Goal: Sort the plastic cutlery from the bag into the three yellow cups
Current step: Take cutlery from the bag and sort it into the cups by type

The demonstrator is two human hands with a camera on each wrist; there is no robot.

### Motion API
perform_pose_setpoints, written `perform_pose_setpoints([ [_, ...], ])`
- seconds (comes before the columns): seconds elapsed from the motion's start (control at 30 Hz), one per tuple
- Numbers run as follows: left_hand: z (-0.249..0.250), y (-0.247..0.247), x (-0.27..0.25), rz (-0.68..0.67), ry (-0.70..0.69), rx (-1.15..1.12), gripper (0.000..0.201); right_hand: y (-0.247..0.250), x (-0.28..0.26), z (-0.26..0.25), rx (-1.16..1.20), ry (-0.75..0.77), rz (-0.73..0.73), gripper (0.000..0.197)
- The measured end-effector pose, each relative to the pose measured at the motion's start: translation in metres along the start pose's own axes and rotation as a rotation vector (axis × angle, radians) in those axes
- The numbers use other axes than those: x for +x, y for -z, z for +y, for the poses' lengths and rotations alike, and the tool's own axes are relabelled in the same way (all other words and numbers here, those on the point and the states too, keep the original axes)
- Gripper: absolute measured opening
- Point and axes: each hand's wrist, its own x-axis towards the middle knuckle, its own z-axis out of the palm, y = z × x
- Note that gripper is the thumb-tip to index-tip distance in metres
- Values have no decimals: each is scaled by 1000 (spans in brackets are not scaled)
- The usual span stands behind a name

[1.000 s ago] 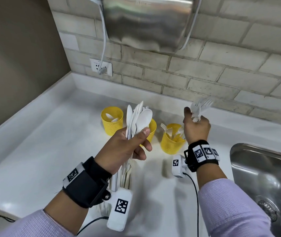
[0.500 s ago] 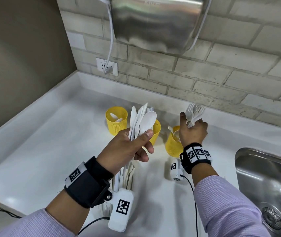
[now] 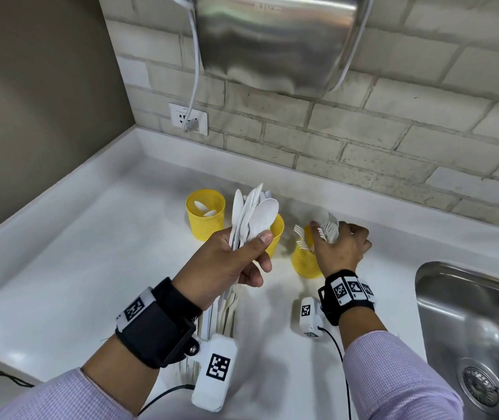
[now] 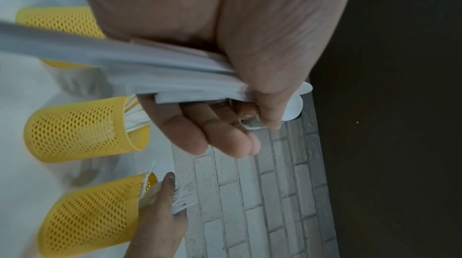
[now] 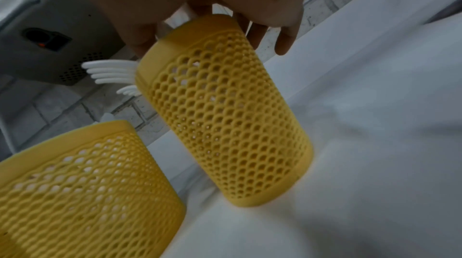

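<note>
My left hand [image 3: 227, 268] is nearest, thumb and fingers clamped round a bundle of white cutlery [image 3: 252, 218] held above the white counter [image 3: 90, 268]; spoons show on top, too many to count. Beyond it my right hand [image 3: 340, 248] curls round a bunch of forks [image 3: 328, 231] over the right cup [image 3: 304, 263]. Three yellow mesh cups line the counter's back edge: the left cup [image 3: 205, 215] with two spoons, the middle cup [image 3: 274, 237] half hidden. A steel sink [image 3: 469, 313] sits in the right corner. The dispenser [image 3: 272, 40] lettering is unreadable.

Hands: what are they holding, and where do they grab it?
Left hand grips spoons and knives by their handles. Right hand holds forks just below the prongs.
</note>
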Motion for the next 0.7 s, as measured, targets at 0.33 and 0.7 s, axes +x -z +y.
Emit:
perform_pose_setpoints([
  [0.33, -1, -4, 0, 35, 14, -3, 30, 18, -11, -9, 243, 141, 27, 88],
  [0.7, -1, -2, 2, 38, 36, -61, 32, 82, -63, -111, 670, 505, -430, 26],
])
